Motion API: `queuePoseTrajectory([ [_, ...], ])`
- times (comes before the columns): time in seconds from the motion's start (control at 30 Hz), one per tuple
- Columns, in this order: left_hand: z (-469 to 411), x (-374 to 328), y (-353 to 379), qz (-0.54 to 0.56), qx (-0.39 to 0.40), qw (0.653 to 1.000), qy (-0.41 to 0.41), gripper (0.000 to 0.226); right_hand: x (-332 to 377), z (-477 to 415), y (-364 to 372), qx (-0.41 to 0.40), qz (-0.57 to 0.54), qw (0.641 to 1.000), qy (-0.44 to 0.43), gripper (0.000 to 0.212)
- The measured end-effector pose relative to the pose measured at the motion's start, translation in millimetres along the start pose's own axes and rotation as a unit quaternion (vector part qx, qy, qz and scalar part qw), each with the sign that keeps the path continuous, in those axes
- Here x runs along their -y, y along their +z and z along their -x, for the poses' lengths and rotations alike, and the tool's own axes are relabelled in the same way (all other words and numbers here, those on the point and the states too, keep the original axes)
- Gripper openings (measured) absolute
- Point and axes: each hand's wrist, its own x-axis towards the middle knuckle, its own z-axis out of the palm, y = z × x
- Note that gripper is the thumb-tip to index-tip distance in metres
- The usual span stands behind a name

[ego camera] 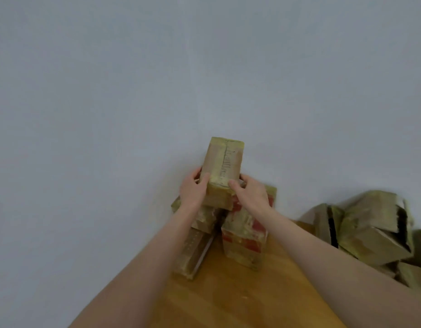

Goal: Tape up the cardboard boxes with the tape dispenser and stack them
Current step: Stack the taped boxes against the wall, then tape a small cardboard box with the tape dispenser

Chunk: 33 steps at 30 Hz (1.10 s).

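Observation:
A taped brown cardboard box [222, 166] sits on top of a stack against the wall. My left hand [193, 189] grips its left side, thumb on the top face. My right hand [251, 194] grips its right side the same way. Beneath it stand a box with red patches [243, 235] on the right and a plain brown box [193, 247] on the left, both taped. No tape dispenser is in view.
The stack stands on a wooden table [240, 299] by a pale wall [157, 79]. A heap of loose cardboard boxes [370, 228], some with open flaps, lies at the right edge of the table.

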Motion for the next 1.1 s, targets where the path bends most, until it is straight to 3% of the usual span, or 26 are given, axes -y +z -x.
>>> queuePoseTrajectory([
  [0.17,-65,23,-9,-0.010,0.053,0.999,0.009,0.040,20,-42,42,0.009,-0.002,1.000,0.023,0.047],
  [0.3,-91,37,-5,-0.112,0.063,0.992,-0.010,0.052,27,-51,55,0.069,-0.006,0.997,0.038,0.071],
  [0.47,-81,17,4,-0.195,-0.044,0.959,0.200,0.051,12,-50,37,-0.001,0.098,0.991,0.087,0.067],
  [0.63,-40,-11,58,-0.180,0.072,0.933,0.302,0.046,-19,-23,-2,-0.058,0.158,0.978,0.122,0.059],
  [0.83,35,-13,138,-0.209,0.231,0.906,0.288,0.048,-64,38,-72,-0.111,0.190,0.959,0.181,0.058],
  [1.1,174,-53,227,-0.182,0.263,0.896,0.307,0.043,-142,144,-186,-0.159,0.195,0.939,0.234,0.057],
])
